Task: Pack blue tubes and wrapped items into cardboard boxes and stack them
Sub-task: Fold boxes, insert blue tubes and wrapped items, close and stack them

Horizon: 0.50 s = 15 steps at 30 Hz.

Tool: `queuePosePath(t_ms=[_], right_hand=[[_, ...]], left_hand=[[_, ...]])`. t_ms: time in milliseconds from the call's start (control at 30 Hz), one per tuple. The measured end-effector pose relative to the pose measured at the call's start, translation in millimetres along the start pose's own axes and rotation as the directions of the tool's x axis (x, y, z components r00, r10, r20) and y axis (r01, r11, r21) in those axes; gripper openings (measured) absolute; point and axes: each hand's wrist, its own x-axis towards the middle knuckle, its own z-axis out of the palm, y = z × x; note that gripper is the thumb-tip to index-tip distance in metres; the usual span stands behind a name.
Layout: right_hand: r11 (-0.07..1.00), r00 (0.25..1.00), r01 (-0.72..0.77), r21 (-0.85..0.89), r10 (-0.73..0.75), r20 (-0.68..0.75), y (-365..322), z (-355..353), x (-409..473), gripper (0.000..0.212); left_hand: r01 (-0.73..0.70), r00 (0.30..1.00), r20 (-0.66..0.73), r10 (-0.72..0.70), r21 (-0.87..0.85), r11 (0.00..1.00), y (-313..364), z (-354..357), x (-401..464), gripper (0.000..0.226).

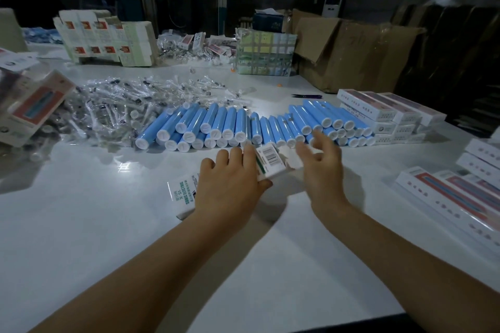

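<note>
Box (270, 163) (long axis lower-left to upper-right) gripped by left hand (232, 184); right hand (322, 162) open, empty

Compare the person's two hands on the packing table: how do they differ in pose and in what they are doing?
The left hand lies on a white carton, holding it against the table; the right hand holds nothing. The left hand's fingers curl around the carton; the right hand's are spread and relaxed, reaching toward the blue tubes. The left hand looks sharp; the right is motion-blurred. Both are bare.
</note>
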Motion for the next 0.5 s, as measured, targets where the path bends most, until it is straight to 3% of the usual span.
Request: queuePosePath(t_ms=[33, 100, 133, 200, 267, 333, 400, 433, 500], right_hand=[[0.973, 0.986, -0.163, 0.162, 0.168, -0.018, -3, -1, 3, 0.044], [0.7, 0.859, -0.511, 0.499, 0.443, 0.258, -9, 0, 2, 0.046], [0.56, 0.791, -0.612, 0.558, 0.451, 0.414, -10, 0, 0, 0.05], [0.48, 0.756, -0.651, 0.588, 0.343, 0.557, -10, 1, -5, 0.053], [0.544, 0.793, -0.586, 0.6, 0.23, 0.565, -9, 3, -7, 0.041], [0.717, 0.867, -0.432, 0.547, 0.163, 0.47, -7, 6, -11, 0.026], [0.958, 0.946, -0.123, 0.258, 0.036, 0.321, -3, 8, -17, 0.021], [0.996, 0.96, 0.041, 0.075, -0.06, 0.275, -2, 10, -21, 0.023], [0.959, 0.941, 0.249, -0.132, -0.208, 0.265, 2, 11, -27, 0.032]], left_hand=[[0.014, 1.0, -0.005, -0.015, -0.023, 1.0, -1, -1, 2, 0.074], [0.019, 1.0, -0.02, -0.02, -0.055, 0.998, 0, -1, 4, 0.073], [0.012, 1.0, -0.022, -0.013, -0.059, 0.998, 2, -1, 4, 0.074], [-0.007, 1.0, -0.018, 0.006, -0.046, 0.999, 5, -1, 3, 0.077], [-0.021, 1.0, -0.023, 0.02, -0.025, 0.999, 7, -1, 2, 0.078], [-0.043, 0.998, -0.035, 0.043, 0.012, 0.999, 9, -2, 0, 0.077], [-0.073, 0.997, -0.032, 0.074, 0.027, 0.997, 12, -3, -1, 0.076], [-0.084, 0.996, -0.033, 0.085, 0.035, 0.996, 13, -3, -2, 0.076], [-0.082, 0.996, -0.032, 0.083, 0.051, 0.995, 14, -6, -4, 0.076]])
